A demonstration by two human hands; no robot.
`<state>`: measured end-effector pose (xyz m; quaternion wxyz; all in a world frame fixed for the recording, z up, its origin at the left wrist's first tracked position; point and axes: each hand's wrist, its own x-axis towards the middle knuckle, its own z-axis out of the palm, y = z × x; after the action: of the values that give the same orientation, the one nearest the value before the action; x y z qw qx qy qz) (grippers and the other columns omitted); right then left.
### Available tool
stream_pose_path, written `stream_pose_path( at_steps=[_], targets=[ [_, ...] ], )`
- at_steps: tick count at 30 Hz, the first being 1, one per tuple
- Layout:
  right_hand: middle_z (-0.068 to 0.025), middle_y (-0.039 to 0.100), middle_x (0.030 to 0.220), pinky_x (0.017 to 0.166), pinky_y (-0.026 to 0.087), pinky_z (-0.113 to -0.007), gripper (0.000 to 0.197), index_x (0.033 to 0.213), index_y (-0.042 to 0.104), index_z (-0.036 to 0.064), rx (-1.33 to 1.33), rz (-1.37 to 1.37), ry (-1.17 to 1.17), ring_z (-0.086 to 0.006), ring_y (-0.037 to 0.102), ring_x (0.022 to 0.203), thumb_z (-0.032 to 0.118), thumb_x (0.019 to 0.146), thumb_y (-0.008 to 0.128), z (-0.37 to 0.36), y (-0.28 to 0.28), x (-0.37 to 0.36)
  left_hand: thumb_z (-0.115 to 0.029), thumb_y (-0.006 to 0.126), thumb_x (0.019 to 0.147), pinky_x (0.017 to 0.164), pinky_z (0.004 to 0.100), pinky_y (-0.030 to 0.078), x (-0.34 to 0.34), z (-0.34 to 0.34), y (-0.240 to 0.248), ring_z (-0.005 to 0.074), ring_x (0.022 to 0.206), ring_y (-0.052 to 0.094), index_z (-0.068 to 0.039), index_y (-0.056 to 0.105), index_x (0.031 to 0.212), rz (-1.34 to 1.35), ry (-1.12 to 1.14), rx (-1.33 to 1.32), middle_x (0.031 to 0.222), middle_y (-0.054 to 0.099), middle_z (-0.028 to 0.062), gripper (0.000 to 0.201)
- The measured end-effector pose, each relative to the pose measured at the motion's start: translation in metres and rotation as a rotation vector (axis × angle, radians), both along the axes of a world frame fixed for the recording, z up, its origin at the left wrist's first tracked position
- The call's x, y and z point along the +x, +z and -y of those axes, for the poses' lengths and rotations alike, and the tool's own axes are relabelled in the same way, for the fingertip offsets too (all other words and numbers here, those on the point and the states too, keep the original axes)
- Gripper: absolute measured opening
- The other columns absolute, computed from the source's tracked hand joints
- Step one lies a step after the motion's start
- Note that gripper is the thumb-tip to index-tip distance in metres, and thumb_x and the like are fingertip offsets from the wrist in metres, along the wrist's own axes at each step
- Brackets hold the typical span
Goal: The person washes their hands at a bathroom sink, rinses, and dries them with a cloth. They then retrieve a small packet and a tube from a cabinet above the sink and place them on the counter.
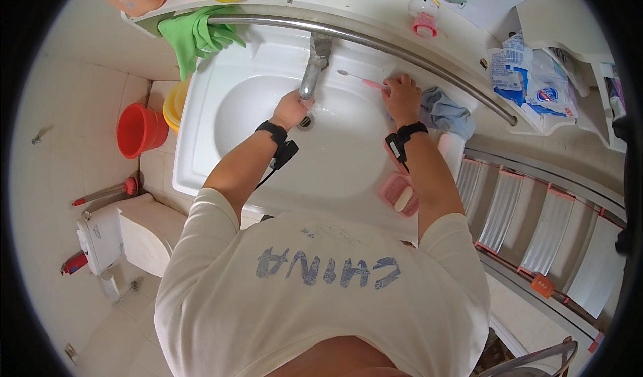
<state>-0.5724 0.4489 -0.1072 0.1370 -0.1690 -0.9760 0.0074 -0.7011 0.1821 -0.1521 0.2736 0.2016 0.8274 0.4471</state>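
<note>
A pink-handled toothbrush (370, 83) reaches leftward from the fingers of my right hand (403, 101), which are closed on its handle end. Its pale head points toward the faucet (312, 75), over the back of the white sink (261, 152). Just below the spout is my left hand (289, 111), its fingers curled and partly hidden; whatever they may hold does not show. Wet glints appear in the basin beside it, close to the drain (305, 122). Right of my right hand, a grey-blue cloth (447, 111) lies bunched on the sink's edge.
A metal rail (375, 40) curves across the sink's back, with green gloves (194, 35) over its left end. A pink soap dish (392, 188) holds pale soap at the right. Red (142, 131) and yellow (175, 102) buckets stand left. A folding ladder (499, 206) leans right.
</note>
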Motion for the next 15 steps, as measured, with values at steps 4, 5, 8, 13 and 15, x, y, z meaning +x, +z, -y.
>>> stream_pose_path(
  at_steps=[4, 5, 8, 13, 15],
  targets=[
    [-0.0035, 0.055, 0.097, 0.077, 0.045, -0.042, 0.025, 0.095, 0.065, 0.0177, 0.014, 0.033, -0.032, -0.0249, 0.055, 0.098, 0.024, 0.072, 0.072, 0.003, -0.002, 0.001, -0.038, 0.055, 0.093, 0.071, 0.0317, 0.048, -0.002, -0.006, -0.001, 0.0177, 0.073, 0.062, 0.000, 0.064, 0.098, -0.022, 0.004, -0.001, 0.082, 0.067, 0.0078, 0.040],
    [-0.0034, 0.055, 0.097, 0.077, 0.045, -0.042, 0.026, 0.095, 0.064, 0.0177, 0.011, 0.040, -0.031, -0.0250, 0.055, 0.098, 0.024, 0.072, 0.072, 0.003, -0.003, 0.002, -0.038, 0.055, 0.093, 0.070, 0.0319, 0.048, -0.001, -0.010, -0.001, 0.0176, 0.072, 0.062, 0.000, 0.065, 0.097, -0.008, 0.024, 0.016, 0.082, 0.067, 0.0075, 0.039],
    [-0.0034, 0.054, 0.099, 0.078, 0.045, -0.043, 0.029, 0.097, 0.062, 0.0177, -0.010, 0.063, -0.024, -0.0254, 0.055, 0.098, 0.024, 0.071, 0.073, 0.004, -0.004, 0.004, -0.039, 0.055, 0.093, 0.071, 0.0329, 0.048, 0.004, -0.016, 0.004, 0.0199, 0.072, 0.061, -0.001, 0.065, 0.096, 0.026, 0.075, 0.076, 0.080, 0.066, 0.0088, 0.040],
    [-0.0033, 0.054, 0.100, 0.078, 0.045, -0.044, 0.029, 0.096, 0.061, 0.0171, -0.063, 0.091, -0.047, -0.0256, 0.055, 0.099, 0.022, 0.070, 0.073, 0.006, 0.003, 0.008, -0.044, 0.053, 0.093, 0.075, 0.0360, 0.048, 0.003, -0.019, 0.018, 0.0287, 0.078, 0.062, 0.000, 0.064, 0.097, -0.015, 0.067, -0.098, 0.082, 0.065, 0.0149, 0.046],
    [-0.0038, 0.055, 0.096, 0.077, 0.046, -0.043, 0.024, 0.093, 0.060, 0.0158, -0.069, -0.043, 0.009, -0.0264, 0.056, 0.096, 0.021, 0.072, 0.072, 0.012, 0.009, 0.007, -0.046, 0.051, 0.093, 0.077, 0.0378, 0.048, 0.001, -0.019, 0.018, 0.0328, 0.082, 0.062, 0.000, 0.063, 0.099, -0.052, 0.073, -0.119, 0.085, 0.065, 0.0180, 0.047]
  ],
)
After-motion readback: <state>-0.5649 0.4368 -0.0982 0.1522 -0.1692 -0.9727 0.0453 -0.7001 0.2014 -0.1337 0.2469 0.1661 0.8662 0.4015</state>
